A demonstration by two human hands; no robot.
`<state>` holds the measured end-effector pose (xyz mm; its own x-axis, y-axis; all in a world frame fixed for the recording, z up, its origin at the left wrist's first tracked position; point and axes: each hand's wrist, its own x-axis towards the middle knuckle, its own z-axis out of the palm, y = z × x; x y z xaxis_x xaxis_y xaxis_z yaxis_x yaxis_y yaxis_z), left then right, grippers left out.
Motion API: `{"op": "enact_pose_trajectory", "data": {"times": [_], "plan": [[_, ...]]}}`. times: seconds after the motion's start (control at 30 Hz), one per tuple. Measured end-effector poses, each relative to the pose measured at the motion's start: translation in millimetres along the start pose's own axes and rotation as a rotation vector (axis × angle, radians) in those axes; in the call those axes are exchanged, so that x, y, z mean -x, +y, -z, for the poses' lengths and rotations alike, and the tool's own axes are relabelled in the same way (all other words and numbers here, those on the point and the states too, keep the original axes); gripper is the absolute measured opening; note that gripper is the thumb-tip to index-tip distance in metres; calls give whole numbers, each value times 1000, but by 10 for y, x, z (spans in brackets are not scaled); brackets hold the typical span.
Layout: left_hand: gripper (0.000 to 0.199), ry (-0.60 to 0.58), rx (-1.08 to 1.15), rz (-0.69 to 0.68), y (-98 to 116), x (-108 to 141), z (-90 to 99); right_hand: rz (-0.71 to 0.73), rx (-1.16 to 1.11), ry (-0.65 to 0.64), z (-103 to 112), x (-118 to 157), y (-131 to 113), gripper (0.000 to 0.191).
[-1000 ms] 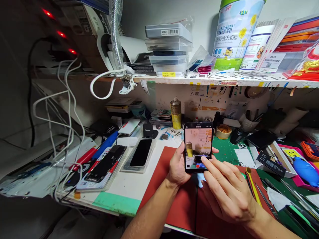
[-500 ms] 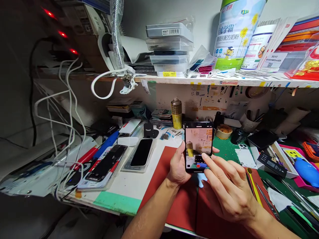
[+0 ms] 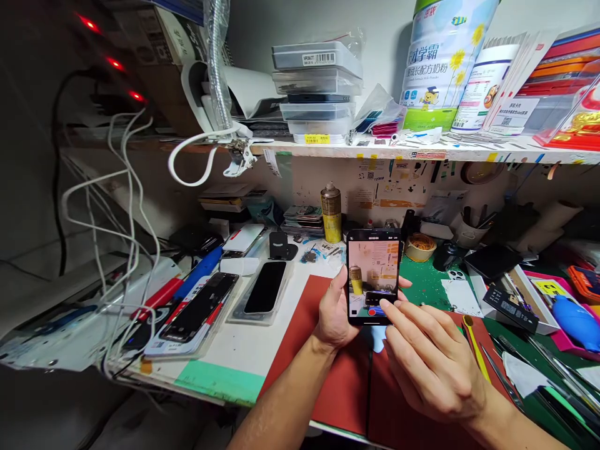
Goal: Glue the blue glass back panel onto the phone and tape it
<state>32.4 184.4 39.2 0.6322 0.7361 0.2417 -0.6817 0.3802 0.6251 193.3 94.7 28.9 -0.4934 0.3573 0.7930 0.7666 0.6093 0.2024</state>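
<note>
A black smartphone [image 3: 373, 269] stands upright above the red mat, its lit screen showing a camera view with a yellow can and a red button. My left hand [image 3: 335, 312] is wrapped round its left side and back, with fingertips showing at the right edge. At the lower right of the screen is the index fingertip of my right hand [image 3: 431, 359]; whether it touches the glass I cannot tell. The other fingers of that hand are bent and held together, with nothing seen in them.
Two dark phones [image 3: 265, 287] [image 3: 201, 307] lie on cases at the left, near white cables [image 3: 134, 237]. A spray can [image 3: 332, 214] stands behind. Tweezers, a yellow brush [image 3: 477, 350] and a blue blower [image 3: 575, 322] are at the right. A loaded shelf [image 3: 328, 150] runs above.
My right index fingertip has slid slightly down the screen, and the hand has shifted a little. The zoom controls on the screen look different. My left hand keeps its hold.
</note>
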Motion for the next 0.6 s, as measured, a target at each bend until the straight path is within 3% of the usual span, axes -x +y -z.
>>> {"op": "enact_pose_trajectory", "data": {"times": [0.33,0.6], "plan": [[61,175,25,-46,-62,-36,64,-64,-32,-121,-22,-53,-12,30],[66,138,-45,23,-53,-7,62,-67,-7,-98,74,-17,-17,34]]}}
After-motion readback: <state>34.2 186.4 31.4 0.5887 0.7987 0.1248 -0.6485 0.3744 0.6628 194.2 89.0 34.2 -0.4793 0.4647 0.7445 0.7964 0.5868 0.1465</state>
